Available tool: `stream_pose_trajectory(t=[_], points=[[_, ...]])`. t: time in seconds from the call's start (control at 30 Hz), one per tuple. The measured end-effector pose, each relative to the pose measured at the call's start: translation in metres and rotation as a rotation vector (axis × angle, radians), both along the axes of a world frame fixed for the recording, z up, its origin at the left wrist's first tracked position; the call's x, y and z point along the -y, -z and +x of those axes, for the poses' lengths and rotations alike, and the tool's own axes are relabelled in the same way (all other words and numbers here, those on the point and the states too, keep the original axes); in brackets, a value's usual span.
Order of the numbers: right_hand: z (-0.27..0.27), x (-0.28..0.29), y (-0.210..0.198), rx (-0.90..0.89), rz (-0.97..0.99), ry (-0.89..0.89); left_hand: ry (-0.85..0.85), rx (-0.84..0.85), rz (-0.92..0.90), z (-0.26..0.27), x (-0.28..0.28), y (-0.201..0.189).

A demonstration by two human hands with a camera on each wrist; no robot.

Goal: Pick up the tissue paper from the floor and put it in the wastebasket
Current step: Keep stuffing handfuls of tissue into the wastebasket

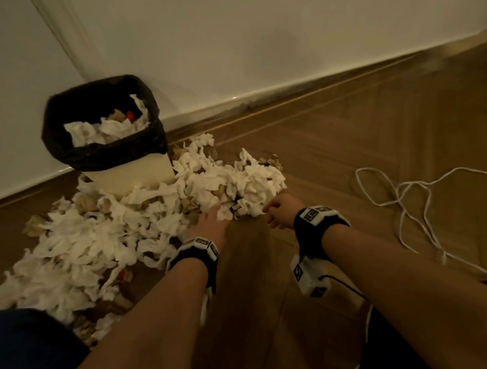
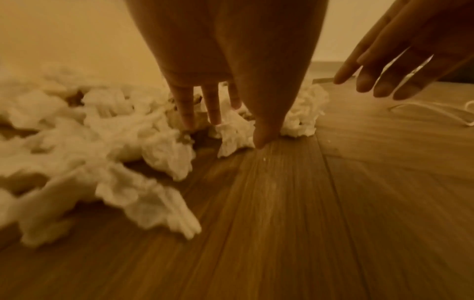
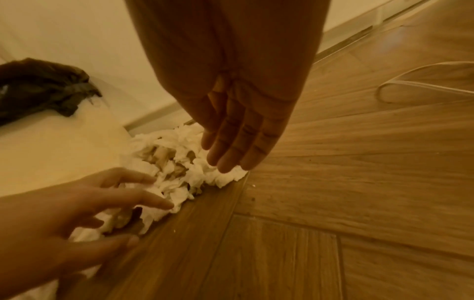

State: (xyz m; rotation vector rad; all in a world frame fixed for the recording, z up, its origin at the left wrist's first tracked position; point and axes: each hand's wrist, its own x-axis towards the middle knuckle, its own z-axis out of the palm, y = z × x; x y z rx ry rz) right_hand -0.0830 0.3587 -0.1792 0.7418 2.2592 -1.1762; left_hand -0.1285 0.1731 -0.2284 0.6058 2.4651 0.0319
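A big heap of crumpled white tissue paper [image 1: 139,224] covers the wooden floor around a white wastebasket [image 1: 128,174] with a black liner [image 1: 105,156], partly filled with tissues. My left hand [image 1: 210,220] reaches into the heap's near edge with straight spread fingers [image 2: 188,113] touching tissue [image 2: 231,138]. My right hand [image 1: 277,210] hovers just right of the heap, fingers [image 3: 231,154] straight and together above the tissue [image 3: 179,162], holding nothing. The left hand [image 3: 107,203] also shows in the right wrist view, and the right hand [image 2: 384,81] in the left wrist view.
The wastebasket stands in a corner of white walls [image 1: 251,34] with a baseboard [image 1: 286,91]. A loose white cord [image 1: 410,195] lies coiled on the floor to the right. Bare herringbone floor [image 1: 274,270] lies between and under my forearms.
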Motion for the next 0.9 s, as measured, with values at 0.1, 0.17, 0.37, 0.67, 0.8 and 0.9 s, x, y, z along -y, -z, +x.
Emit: stream_pose_trajectory(t=[0.1,0.17,0.37,0.67,0.8,0.9], points=[[-0.003,0.002,0.008,0.014,0.015,-0.010,-0.017,0.087,-0.040,0.013,0.002,0.012],[-0.005,0.005,0.011,0.016,0.029,-0.018,-0.013,0.081,-0.042,0.019,0.002,0.016],[-0.006,0.015,0.022,-0.009,0.037,-0.002,-0.087,0.056,0.005,0.021,0.003,0.010],[0.007,0.018,0.028,0.001,0.087,-0.081,-0.613,0.115,0.322,0.029,0.009,0.011],[0.008,0.017,0.030,0.015,0.086,-0.095,-0.532,0.036,0.271,0.022,0.009,0.000],[0.008,0.016,0.032,0.013,0.094,-0.103,-0.600,-0.025,0.230,0.021,0.012,-0.010]])
